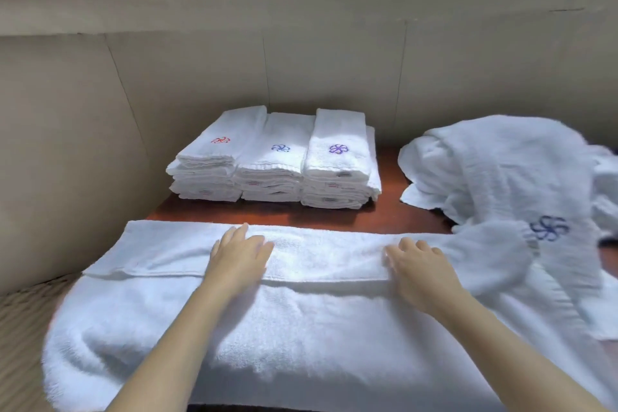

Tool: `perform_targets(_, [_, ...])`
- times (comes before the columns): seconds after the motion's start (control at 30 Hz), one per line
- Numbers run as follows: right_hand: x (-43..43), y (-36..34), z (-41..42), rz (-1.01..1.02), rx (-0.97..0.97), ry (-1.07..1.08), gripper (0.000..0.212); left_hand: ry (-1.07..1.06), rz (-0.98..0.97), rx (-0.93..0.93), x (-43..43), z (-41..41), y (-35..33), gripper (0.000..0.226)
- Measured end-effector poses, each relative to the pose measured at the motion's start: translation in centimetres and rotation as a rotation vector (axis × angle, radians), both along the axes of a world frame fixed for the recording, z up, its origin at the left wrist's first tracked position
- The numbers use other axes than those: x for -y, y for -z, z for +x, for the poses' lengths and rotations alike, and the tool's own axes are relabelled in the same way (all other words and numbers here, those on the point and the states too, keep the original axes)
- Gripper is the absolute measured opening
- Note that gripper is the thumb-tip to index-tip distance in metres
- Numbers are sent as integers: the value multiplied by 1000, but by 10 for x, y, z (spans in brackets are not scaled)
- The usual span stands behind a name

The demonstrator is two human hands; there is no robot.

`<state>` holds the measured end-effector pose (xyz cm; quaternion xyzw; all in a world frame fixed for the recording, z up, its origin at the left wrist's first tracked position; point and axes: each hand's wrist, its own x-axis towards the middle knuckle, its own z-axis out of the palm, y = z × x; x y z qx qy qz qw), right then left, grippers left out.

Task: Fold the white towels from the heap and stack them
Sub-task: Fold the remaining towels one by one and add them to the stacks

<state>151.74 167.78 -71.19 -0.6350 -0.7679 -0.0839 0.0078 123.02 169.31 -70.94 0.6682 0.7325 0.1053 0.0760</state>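
A white towel (pixel 317 308) lies spread across the near part of the table, its far strip folded over toward me. My left hand (pixel 239 256) rests flat on that folded strip left of the middle, fingers straight. My right hand (pixel 419 266) lies flat on the same strip further right. At the back stand three stacks of folded white towels (pixel 274 160), their tops showing a red, a blue and a purple flower mark. The heap of unfolded white towels (pixel 508 167) sits at the right, one with a dark blue flower mark (pixel 549 227).
The brown wooden table (pixel 384 211) shows between the stacks and the spread towel. A beige wall (pixel 200 70) closes the back and left, with a window ledge above. A woven surface (pixel 23 328) lies at the lower left.
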Motion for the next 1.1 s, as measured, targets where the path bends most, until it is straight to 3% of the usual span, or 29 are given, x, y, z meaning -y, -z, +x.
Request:
perform_targets(0.2, [0,-6,67,-74,-15,233,45,225,-128,18,-22,87,15,49])
perform_targets(0.37, [15,-16,112,207,-46,405,42,154,-141,-55,-34,126,25,55])
perform_targets(0.5, [36,-27,147,423,-334,486,35,137,-125,-68,-38,141,25,51])
perform_targets(0.63, [51,-31,169,281,-572,509,30,259,-17,-70,-35,153,23,41])
perform_targets(0.8, [45,-16,165,10,-590,602,16,449,-5,-70,-16,176,31,48])
perform_targets(0.9, [40,-16,160,52,-661,607,10,471,5,-74,-10,181,33,51])
perform_targets(1.0, [41,-30,170,77,-761,652,17,490,-2,-66,-9,178,32,52])
perform_targets(1.1, [47,-38,181,-45,-850,666,24,533,-22,-49,-6,176,31,52])
